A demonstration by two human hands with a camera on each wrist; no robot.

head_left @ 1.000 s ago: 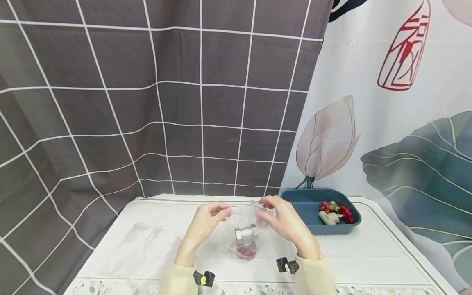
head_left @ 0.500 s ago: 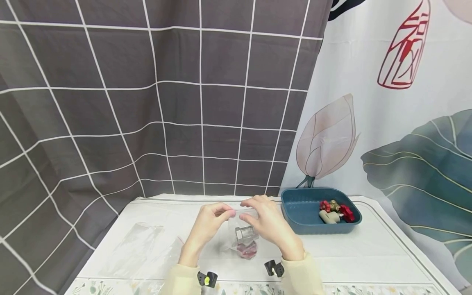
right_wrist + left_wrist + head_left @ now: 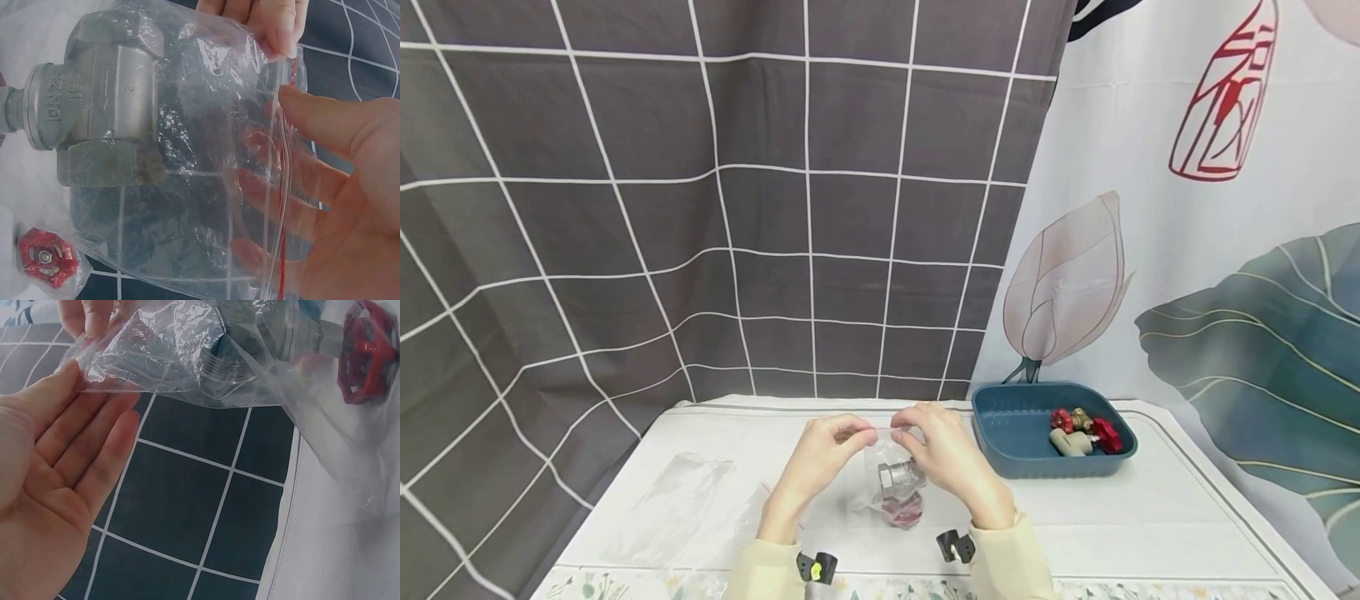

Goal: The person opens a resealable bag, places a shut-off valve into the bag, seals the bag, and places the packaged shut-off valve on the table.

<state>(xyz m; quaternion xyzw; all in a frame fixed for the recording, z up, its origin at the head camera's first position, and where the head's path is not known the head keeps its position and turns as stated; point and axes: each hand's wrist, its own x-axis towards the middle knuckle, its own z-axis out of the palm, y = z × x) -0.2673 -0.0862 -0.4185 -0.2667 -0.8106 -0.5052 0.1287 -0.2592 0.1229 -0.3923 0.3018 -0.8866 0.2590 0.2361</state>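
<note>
A clear zip-lock bag (image 3: 882,454) hangs between my hands over the white table, with a metal valve (image 3: 103,100) inside. The valve's body carries raised lettering, and its red handwheel (image 3: 372,353) points down towards the table in the head view. My left hand (image 3: 825,454) pinches the bag's top edge between thumb and fingers. Across from it, my right hand (image 3: 947,454) has its thumb on the red-lined zip strip (image 3: 284,187) and its fingers behind the film. Both sets of fingertips sit close together at the bag's mouth.
A blue basket (image 3: 1000,433) at the back right holds red-handled valves (image 3: 1105,435) and a beige fitting (image 3: 1070,442). Clear plastic bags (image 3: 677,500) lie flat on the table's left side. A grey checked curtain (image 3: 760,208) hangs behind the table.
My right hand has moved left along the bag's top edge, from its right end to near the left hand. The left hand stays nearly in place, and the bag is still held.
</note>
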